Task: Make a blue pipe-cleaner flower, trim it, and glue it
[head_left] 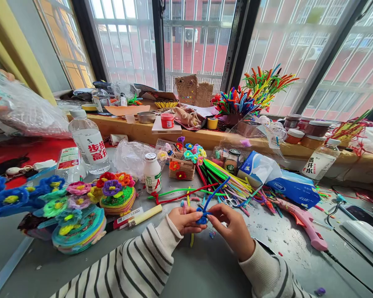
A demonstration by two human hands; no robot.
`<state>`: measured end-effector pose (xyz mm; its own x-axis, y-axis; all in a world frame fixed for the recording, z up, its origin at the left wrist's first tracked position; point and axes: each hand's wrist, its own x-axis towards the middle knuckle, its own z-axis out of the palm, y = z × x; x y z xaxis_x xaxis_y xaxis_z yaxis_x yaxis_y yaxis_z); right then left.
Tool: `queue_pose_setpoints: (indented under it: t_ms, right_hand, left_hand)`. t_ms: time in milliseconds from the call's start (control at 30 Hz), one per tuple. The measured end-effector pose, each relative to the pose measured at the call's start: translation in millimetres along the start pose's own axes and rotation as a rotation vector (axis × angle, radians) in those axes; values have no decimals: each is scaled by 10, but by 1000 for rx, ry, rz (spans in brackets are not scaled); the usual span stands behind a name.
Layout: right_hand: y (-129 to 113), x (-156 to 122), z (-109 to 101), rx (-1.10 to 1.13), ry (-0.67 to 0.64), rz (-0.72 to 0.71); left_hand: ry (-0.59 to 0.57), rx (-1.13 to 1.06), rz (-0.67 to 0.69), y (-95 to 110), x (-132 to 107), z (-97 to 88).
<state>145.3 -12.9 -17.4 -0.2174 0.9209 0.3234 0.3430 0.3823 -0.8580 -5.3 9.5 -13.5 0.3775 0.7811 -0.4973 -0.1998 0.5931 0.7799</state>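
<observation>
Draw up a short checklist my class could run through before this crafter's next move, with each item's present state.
1. Fuzzy blue pipe-cleaner piece secured: ok, pinched by the left hand and right hand.
2. Small metal scissors with white handles within reach: ok, lying just beyond the hands.
3. Multicoloured bundle of fuzzy pipe cleaners available: ok, lying behind the scissors.
4. Pink plastic glue gun cool: cannot tell; it lies to the right, cord attached.
5. Clear plastic bottle with white cap closed and upright: ok.
6. Smooth grey table free of scraps: not ok, a small blue scrap lies between the hands.
</observation>
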Motion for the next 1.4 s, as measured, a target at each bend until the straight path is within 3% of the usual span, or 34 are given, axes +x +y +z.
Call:
queue_pose_setpoints:
  t_ms: [133, 267, 400, 567, 733, 933, 1167, 1400]
  right_hand:
    - [23, 25, -35, 209, -60, 129]
    - [27, 23, -75, -78, 59, -105]
    - [31, -5, -79, -345, 59, -380]
    - [23, -30, -87, -546, 51, -515]
    - [1, -32, -77, -584, 90, -526]
    - [-13, -46, -10, -479, 134, -366]
    - [-36, -47, -41, -567, 149, -448]
    - [12, -18, -67, -544, 182, -407]
  left_hand:
    - [17, -12, -10, 11, -8, -21]
    - [24, -49, -56, 50, -36, -10]
    - [-3, -47, -88, 52, -51, 17]
    - [14, -55, -40, 11, -32, 25]
    - [36, -6, 70, -27, -34, 63]
    - [110, 171, 314, -32, -74, 125]
    - [27, 138, 168, 68, -114, 92]
    - [-12, 11, 171, 21, -69, 42]
